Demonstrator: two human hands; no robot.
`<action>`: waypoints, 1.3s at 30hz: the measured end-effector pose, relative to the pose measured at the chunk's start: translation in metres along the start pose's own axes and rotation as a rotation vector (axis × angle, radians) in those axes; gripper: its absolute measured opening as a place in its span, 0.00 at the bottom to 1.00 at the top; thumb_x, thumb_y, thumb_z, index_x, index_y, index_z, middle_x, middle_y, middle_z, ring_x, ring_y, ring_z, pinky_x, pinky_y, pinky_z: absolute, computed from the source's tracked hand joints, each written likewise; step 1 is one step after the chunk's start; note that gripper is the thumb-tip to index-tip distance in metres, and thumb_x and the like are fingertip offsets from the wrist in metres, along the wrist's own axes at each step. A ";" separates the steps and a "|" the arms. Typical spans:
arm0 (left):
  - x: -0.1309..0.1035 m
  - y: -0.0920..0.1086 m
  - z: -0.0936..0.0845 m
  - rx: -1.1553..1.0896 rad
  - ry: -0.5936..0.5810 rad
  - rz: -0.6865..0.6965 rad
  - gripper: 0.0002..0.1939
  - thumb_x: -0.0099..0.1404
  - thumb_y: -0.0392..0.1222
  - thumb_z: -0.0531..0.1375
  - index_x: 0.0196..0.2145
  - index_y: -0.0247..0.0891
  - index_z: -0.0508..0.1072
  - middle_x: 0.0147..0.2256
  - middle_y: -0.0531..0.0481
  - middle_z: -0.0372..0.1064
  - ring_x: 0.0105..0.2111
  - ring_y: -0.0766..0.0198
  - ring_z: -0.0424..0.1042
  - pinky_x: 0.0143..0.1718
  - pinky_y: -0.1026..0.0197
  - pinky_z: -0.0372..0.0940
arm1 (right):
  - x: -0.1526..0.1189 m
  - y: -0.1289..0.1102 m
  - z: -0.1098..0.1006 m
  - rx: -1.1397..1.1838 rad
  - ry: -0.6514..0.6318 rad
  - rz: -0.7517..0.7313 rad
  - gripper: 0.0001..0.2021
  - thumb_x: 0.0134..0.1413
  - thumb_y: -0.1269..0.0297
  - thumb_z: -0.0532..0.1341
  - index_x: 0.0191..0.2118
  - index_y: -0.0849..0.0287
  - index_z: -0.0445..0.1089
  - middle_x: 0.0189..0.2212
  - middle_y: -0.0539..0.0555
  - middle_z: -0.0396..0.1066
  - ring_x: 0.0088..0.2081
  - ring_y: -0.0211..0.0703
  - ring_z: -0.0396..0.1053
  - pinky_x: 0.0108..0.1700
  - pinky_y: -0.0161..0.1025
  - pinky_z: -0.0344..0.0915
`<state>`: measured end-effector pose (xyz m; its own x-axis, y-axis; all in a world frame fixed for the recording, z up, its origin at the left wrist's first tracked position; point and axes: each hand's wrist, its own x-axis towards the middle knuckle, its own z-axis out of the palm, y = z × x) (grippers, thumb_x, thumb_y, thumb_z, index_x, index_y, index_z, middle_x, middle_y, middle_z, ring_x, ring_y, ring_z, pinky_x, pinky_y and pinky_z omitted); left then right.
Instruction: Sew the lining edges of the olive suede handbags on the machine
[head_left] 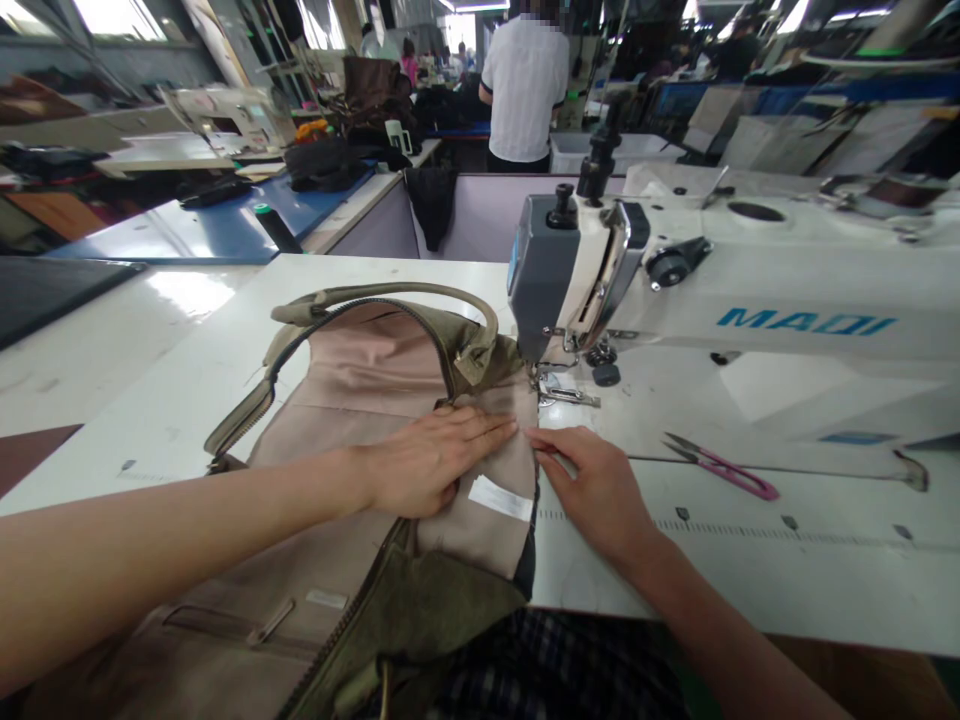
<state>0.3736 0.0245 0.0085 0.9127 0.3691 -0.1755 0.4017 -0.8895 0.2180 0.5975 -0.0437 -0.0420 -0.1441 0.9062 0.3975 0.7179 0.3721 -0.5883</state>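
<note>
An olive-green bag lies unzipped across the machine table, its beige lining facing up. My left hand rests flat on the lining, fingers stretched toward the seam edge. At that edge my right hand pinches the border of the lining between thumb and fingers. Just beyond my fingertips, the lining's edge runs under the presser foot of the sewing machine. A white label sits on the lining below my left fingers. The bag's handle arches at the far side.
Pink-handled thread snips lie right of my right hand. A green-topped thread cone stands at the table's back left. A blue table with dark items is beyond. A person in a white shirt stands behind the machine.
</note>
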 end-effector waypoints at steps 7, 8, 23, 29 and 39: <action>-0.004 -0.004 0.006 -0.072 0.051 0.003 0.49 0.49 0.29 0.55 0.67 0.26 0.42 0.67 0.33 0.40 0.67 0.54 0.42 0.66 0.49 0.47 | 0.008 0.001 0.001 -0.096 0.023 0.015 0.14 0.57 0.71 0.59 0.48 0.62 0.73 0.36 0.59 0.74 0.38 0.53 0.70 0.41 0.50 0.69; -0.004 -0.004 0.006 -0.079 0.060 0.006 0.49 0.48 0.29 0.55 0.67 0.27 0.42 0.67 0.33 0.40 0.67 0.53 0.42 0.66 0.49 0.47 | 0.009 0.001 0.001 -0.116 0.018 0.009 0.14 0.57 0.71 0.59 0.49 0.62 0.73 0.35 0.60 0.74 0.38 0.54 0.69 0.41 0.51 0.68; -0.003 -0.006 0.005 -0.106 0.061 0.005 0.50 0.46 0.29 0.55 0.67 0.27 0.43 0.67 0.36 0.39 0.68 0.56 0.40 0.67 0.51 0.45 | 0.017 0.003 0.011 -0.146 0.097 -0.172 0.12 0.60 0.73 0.55 0.42 0.63 0.75 0.36 0.61 0.73 0.40 0.53 0.69 0.42 0.49 0.69; -0.001 -0.006 0.005 -0.092 0.052 0.020 0.50 0.46 0.29 0.55 0.67 0.27 0.45 0.68 0.38 0.38 0.68 0.57 0.39 0.67 0.51 0.44 | 0.020 0.004 0.011 -0.202 0.027 -0.351 0.14 0.61 0.78 0.51 0.40 0.65 0.74 0.37 0.59 0.75 0.39 0.48 0.70 0.42 0.42 0.70; 0.005 -0.007 0.000 -0.080 -0.056 -0.016 0.47 0.48 0.30 0.56 0.67 0.28 0.48 0.67 0.40 0.37 0.67 0.56 0.41 0.67 0.51 0.45 | 0.018 0.003 0.004 -0.227 0.028 -0.425 0.14 0.63 0.76 0.50 0.39 0.66 0.74 0.36 0.61 0.76 0.36 0.47 0.73 0.38 0.41 0.73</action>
<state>0.3749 0.0326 0.0063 0.9013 0.3655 -0.2326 0.4230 -0.8582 0.2908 0.5942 -0.0254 -0.0400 -0.4409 0.6765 0.5898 0.7302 0.6525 -0.2025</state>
